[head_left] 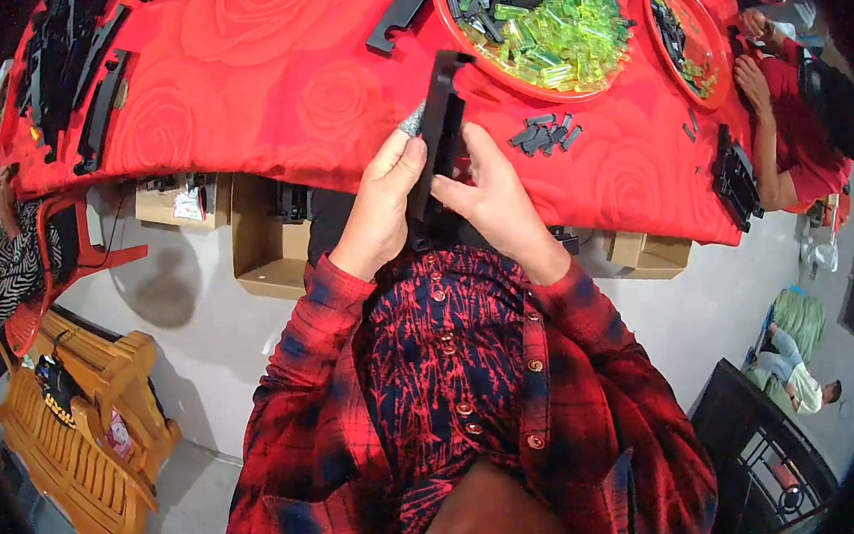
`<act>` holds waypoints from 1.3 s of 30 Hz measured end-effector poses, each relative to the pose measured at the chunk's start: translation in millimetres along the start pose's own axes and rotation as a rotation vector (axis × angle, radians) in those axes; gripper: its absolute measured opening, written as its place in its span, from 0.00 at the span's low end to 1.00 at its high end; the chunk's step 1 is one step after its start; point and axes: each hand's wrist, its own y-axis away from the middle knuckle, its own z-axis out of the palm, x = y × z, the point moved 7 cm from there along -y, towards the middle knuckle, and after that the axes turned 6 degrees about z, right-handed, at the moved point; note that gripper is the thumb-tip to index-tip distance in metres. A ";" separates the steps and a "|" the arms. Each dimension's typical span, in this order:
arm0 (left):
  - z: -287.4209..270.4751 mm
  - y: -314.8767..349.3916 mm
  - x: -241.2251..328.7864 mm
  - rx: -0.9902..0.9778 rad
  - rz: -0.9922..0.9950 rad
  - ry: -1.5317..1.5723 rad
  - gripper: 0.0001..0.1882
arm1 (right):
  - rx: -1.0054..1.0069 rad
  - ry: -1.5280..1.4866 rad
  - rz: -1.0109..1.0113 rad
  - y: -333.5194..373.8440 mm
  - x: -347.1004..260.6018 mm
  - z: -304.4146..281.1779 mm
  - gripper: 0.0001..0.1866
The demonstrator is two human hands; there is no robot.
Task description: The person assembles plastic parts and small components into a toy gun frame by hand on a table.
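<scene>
A long black plastic bar with a hooked end [436, 131] is held upright in front of me, over the near edge of the red-covered table. My left hand [382, 200] grips its left side, thumb along the bar. A silvery grey patch [414, 121] shows by that hand's fingertips; I cannot make out what it is. On the bar's other side, my right hand [495, 196] has its fingers bent against the edge. Anything small inside those fingers is hidden. Several small black plastic pieces [545, 135] lie on the cloth right of the bar.
A red-rimmed tray [534, 95] holds clear yellow-green and black pieces. A smaller red tray [710, 96] stands to its right, near another person's hands [754, 86]. More black bars [99, 117] lie at left. Cardboard boxes [270, 244] sit under the table; a wooden chair [80, 445] stands lower left.
</scene>
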 end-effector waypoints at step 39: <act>13.2 44.1 -31.0 -0.225 -0.259 0.088 0.27 | 0.612 1.103 -0.546 40.1 -6.5 -149.5 0.11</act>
